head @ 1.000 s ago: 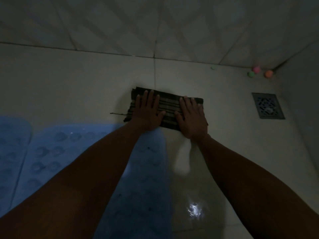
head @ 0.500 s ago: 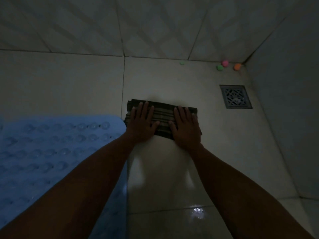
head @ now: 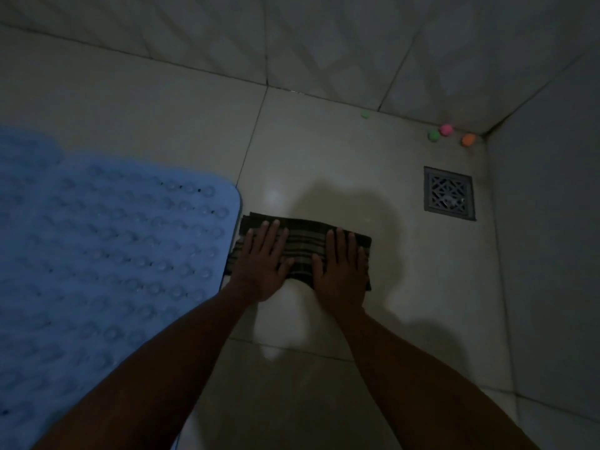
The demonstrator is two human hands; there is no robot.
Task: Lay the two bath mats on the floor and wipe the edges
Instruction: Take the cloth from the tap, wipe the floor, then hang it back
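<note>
The tiled floor [head: 324, 151] runs to tiled walls [head: 324, 37] at the far side and the right. A blue mat [head: 107, 254] with rows of suckers lies flat on the floor at the left. A folded striped cloth [head: 305, 245] sits on the floor just beside the mat's right edge. The left hand [head: 263, 264] and right hand [head: 341, 271] press flat on the cloth, grip wide, fingers straight. A square drain [head: 449, 193] lies to the right. Three small balls [head: 446, 128] sit in the far corner.
</note>
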